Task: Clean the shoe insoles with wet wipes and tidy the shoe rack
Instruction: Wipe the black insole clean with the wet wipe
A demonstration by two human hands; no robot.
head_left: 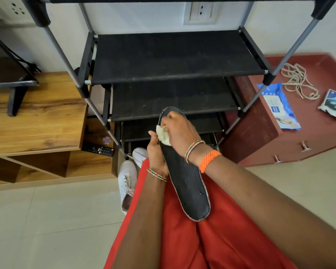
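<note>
The insole (184,181) is held over the lap, gripped at its edge by the left hand (156,154), fingers curled round it. The wipe (163,135) is pinched in the right hand (180,133) and pressed near the toe end.

Stuff that could go wrong, probably: the insole is only held along one side, so a hard scrub might flex it or knock it loose onto the floor (47,220). The wipe looks bunched up, so dirt could just get smeared around.

The rack (173,57) shelves are bare. White shoes (127,183) are left on the tiled floor beside the rack. The wipe pack (279,107) and laces (297,80) are lying on a red cabinet (318,136), well apart from the hands. A remote (98,149) is seen on the wooden unit (37,117).
</note>
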